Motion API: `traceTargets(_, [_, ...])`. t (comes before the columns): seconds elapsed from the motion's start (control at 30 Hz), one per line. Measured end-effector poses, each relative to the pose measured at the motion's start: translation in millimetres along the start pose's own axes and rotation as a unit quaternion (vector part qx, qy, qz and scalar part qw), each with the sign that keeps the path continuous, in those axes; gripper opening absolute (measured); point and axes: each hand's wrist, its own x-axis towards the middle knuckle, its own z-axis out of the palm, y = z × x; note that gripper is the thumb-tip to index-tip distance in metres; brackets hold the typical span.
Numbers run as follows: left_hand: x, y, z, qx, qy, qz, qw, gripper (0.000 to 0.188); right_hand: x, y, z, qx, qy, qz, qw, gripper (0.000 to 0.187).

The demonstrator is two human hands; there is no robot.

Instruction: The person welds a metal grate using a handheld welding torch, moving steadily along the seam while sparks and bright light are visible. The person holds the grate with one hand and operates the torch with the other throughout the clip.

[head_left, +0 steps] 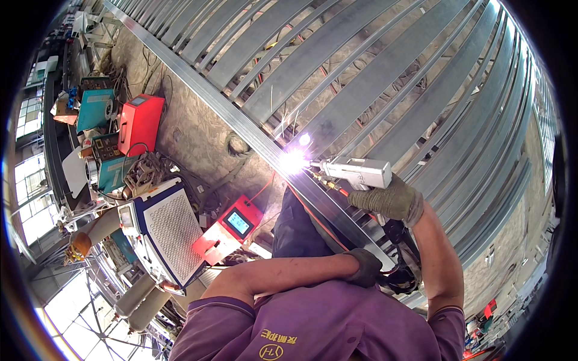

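My right hand (392, 200), in a grey-green work glove, is closed round the handle of a silver-white welding gun (364, 171). The gun's nozzle points left at a long metal rail (208, 96), where a bright white-violet welding glare (294, 160) throws sparks and hides the joint. Flat metal slats (355, 84) run off from that rail toward the far right. My left forearm lies across my body, and its dark-gloved hand (364, 269) rests near the rail's near end. Its fingers are turned away from sight, so I cannot tell whether it holds anything.
A red box with a lit screen (238, 222) stands left of my legs, beside a white-and-blue cabinet (174, 231). Farther left are another red box (139, 124) and teal machines (95, 108). Orange hose (319, 221) runs beneath the rail; gas cylinders (147, 304) lie lower left.
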Motion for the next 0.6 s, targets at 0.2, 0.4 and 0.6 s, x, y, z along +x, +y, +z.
traceTargets(0.2, [4,0,3,0.010,0.004,0.008,1.000,0.038,5,20,-2,0.018,-0.003,-0.060,0.998,0.065])
traceTargets(0.4, [1,1,0,0.000,0.005,0.012,1.000,0.039,4,20,-5,0.008,-0.008,-0.041,0.999,0.064])
traceTargets(0.6, [-3,5,-5,-0.013,0.010,0.008,1.000,0.038,-2,10,-2,0.010,-0.005,-0.029,1.000,0.064])
